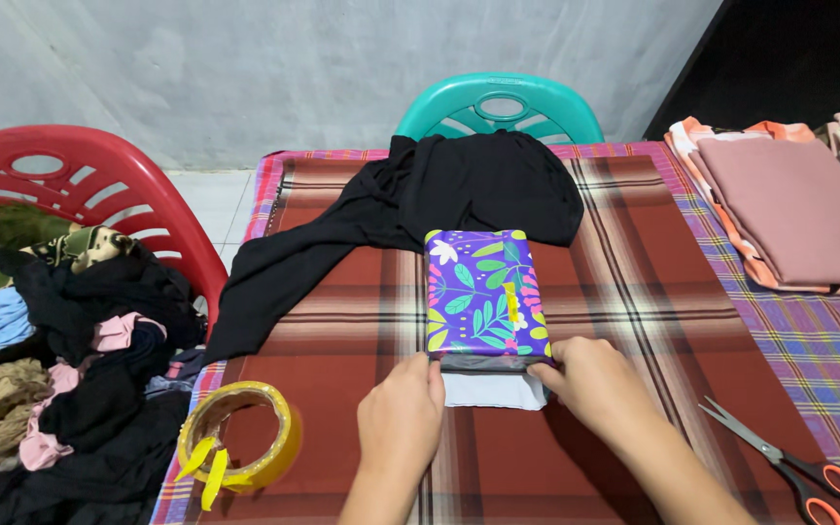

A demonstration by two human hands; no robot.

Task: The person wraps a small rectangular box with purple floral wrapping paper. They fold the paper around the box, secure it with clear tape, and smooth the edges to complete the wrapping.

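At the far left stands a red plastic chair (80, 185), and it is full with a heap of clothes (60, 360) in black, pink, light blue and patterned cloth. Next to it, on the near left corner of the counter (634, 292), lies a roll of yellow tape (240, 433) with a loose end hanging down.

The left hand (399, 413) is closed on the near left corner of a parcel (486, 294) wrapped in purple paper with leaves and flowers; the thumb presses on the paper edge. The parcel lies in the middle of the counter, on a red checked cloth, with the near end not covered (white and grey material shows there). The right hand (590, 381) grips the near right corner in the same way.

Behind the parcel a black garment (420, 209) is spread, touching its far end, and a teal chair (501, 107) stands behind the counter. At right lie scissors (789, 467) with orange handles, and further back folded fabrics (789, 209) in pink and peach.
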